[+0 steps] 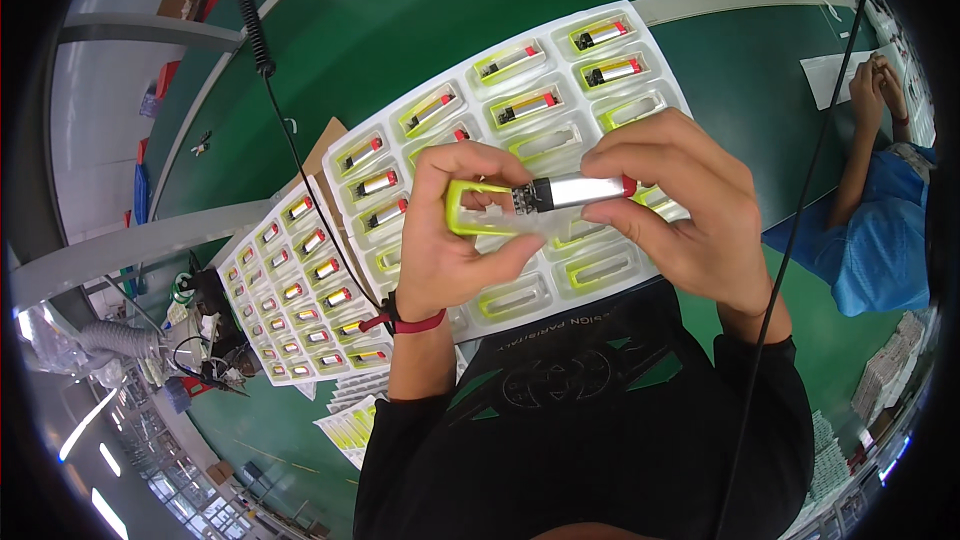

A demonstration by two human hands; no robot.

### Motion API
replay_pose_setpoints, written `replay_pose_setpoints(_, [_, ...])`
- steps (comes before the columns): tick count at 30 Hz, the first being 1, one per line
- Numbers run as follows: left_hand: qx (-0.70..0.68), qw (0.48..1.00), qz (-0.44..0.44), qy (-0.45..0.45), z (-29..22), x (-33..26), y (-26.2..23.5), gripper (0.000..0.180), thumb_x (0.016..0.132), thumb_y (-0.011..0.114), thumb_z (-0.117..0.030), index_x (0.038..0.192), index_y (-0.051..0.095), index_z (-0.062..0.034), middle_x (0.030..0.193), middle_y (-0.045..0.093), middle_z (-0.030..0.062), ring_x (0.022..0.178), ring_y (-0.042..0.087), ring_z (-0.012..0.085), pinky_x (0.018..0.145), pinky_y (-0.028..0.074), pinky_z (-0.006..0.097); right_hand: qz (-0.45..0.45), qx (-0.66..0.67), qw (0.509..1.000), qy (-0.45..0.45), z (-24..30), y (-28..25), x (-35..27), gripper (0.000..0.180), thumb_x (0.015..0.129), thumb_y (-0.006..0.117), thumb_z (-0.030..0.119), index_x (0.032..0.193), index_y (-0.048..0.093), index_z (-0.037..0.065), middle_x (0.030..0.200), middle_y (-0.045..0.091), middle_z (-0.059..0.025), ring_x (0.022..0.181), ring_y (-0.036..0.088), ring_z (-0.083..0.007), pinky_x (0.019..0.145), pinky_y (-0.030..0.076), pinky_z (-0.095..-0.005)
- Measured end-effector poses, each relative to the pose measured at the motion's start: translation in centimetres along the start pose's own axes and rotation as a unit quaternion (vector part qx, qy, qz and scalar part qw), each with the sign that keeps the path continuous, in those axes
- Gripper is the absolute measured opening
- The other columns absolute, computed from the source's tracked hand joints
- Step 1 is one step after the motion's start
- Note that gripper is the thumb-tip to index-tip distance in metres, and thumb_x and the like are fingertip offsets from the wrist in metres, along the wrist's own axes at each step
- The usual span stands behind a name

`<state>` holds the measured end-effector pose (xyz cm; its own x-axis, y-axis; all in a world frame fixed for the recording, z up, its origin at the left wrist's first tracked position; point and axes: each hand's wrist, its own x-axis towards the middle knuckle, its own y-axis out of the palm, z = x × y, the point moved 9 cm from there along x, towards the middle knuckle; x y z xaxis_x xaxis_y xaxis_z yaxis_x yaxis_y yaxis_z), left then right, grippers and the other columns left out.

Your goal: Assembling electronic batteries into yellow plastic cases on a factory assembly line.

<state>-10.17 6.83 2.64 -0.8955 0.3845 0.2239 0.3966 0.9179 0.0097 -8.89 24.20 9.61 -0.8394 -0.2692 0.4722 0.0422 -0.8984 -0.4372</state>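
My left hand [455, 240] pinches a yellow-green plastic frame [470, 208] by its open loop. My right hand [690, 210] holds a small silver cylindrical battery cell [580, 190] with a red end cap and a small black circuit end. The cell's black end meets the frame between my hands. Both are held just above a white moulded tray [545, 60] whose pockets hold several more cells in yellow-green frames and several empty frames.
A second white tray [300, 280] full of framed cells lies to the left on the green table [420, 10]. A black coiled cable [262, 50] hangs across. Another person in blue [880, 230] works at the right. Stacked yellow-green parts [350, 425] lie below.
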Motion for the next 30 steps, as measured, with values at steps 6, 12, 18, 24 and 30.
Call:
replay_pose_setpoints(6, [0.044,0.997,-0.039,0.048,-1.7,0.4,1.2,0.043,0.072,0.083,0.002,0.110,0.063,0.0021,0.114,0.064,0.0153,0.105,0.065,0.0216,0.090,0.055,0.032,-0.003,-0.057,0.998,-0.021,1.0,0.8,-0.6,0.031,0.067,0.080,0.003,0.096,0.068,0.002,0.093,0.060,-0.0078,0.078,0.058,-0.0238,0.065,0.047,-0.0348])
replay_pose_setpoints(12, [-0.020,0.999,-0.026,0.005,-0.6,0.1,2.1,0.039,0.080,0.074,0.006,0.116,0.061,0.0029,0.120,0.064,0.0167,0.114,0.063,0.0240,0.095,0.054,0.033,-0.003,-0.042,0.999,-0.010,0.3,1.4,-1.0,0.032,0.068,0.080,0.002,0.097,0.069,0.002,0.092,0.059,-0.0076,0.073,0.055,-0.0215,0.062,0.045,-0.0332])
replay_pose_setpoints(18, [-0.054,0.998,-0.036,-0.013,0.4,-0.2,1.8,0.042,0.080,0.072,0.011,0.119,0.058,0.0045,0.124,0.063,0.0208,0.117,0.061,0.0261,0.098,0.053,0.035,0.005,-0.016,0.999,0.035,-0.4,2.0,-1.3,0.033,0.071,0.079,-0.006,0.103,0.070,0.000,0.097,0.058,-0.0086,0.078,0.060,-0.0168,0.065,0.049,-0.0275])
replay_pose_setpoints(24, [-0.075,0.995,-0.062,-0.033,0.5,-0.2,1.2,0.043,0.077,0.074,0.012,0.116,0.057,0.0055,0.122,0.063,0.0234,0.116,0.062,0.0276,0.098,0.054,0.037,-0.023,0.020,0.999,0.044,-1.1,1.3,-1.0,0.040,0.072,0.080,-0.005,0.110,0.068,0.000,0.096,0.060,-0.0087,0.077,0.060,-0.0146,0.063,0.048,-0.0263])
replay_pose_setpoints(30, [-0.061,0.996,-0.068,0.016,0.3,0.1,1.0,0.044,0.076,0.075,0.012,0.115,0.057,0.0051,0.122,0.063,0.0234,0.116,0.062,0.0275,0.098,0.053,0.037,-0.052,0.011,0.998,0.017,-1.1,1.0,-1.1,0.042,0.072,0.081,-0.002,0.112,0.066,0.000,0.097,0.063,-0.0094,0.077,0.060,-0.0149,0.062,0.046,-0.0258])
